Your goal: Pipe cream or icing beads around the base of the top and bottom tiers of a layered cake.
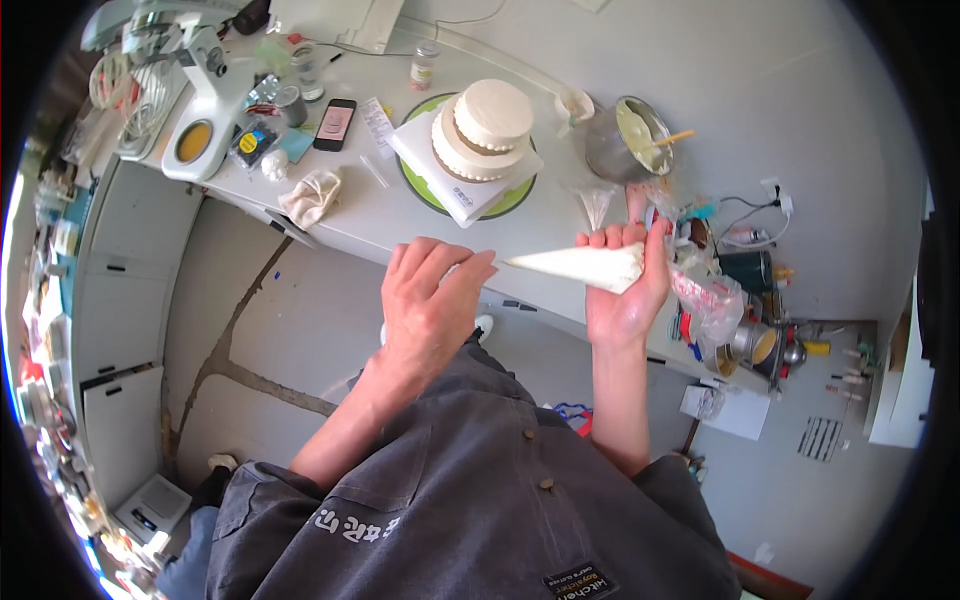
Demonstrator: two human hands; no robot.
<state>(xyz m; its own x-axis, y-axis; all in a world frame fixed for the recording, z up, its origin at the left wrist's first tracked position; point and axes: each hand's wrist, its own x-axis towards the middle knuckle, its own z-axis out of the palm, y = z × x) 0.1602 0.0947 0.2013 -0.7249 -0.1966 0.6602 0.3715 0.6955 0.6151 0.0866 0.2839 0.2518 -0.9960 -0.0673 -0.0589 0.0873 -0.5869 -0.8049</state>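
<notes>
My right hand [630,292] grips the full end of a piping bag [577,266] of white cream, its twisted tail rising behind the fingers. The bag lies level, its narrow tip pointing left. Beside that tip is my left hand [431,300], fingers bent and fingertips close together; whether they touch the tip or pinch anything is unclear. Beyond both hands, a two-tier cream-coated cake [493,116] with a beaded border at the foot of each tier sits on a white square board [457,196]. Under the board is a green turntable [420,180].
A metal mixing bowl [604,150] holds pale cream and a spatula. Left on the counter are a crumpled cloth [311,199], a phone [335,125] and a stand mixer [199,97]. Plastic bags [709,300] crowd the right. Part of another person [199,544] shows lower left.
</notes>
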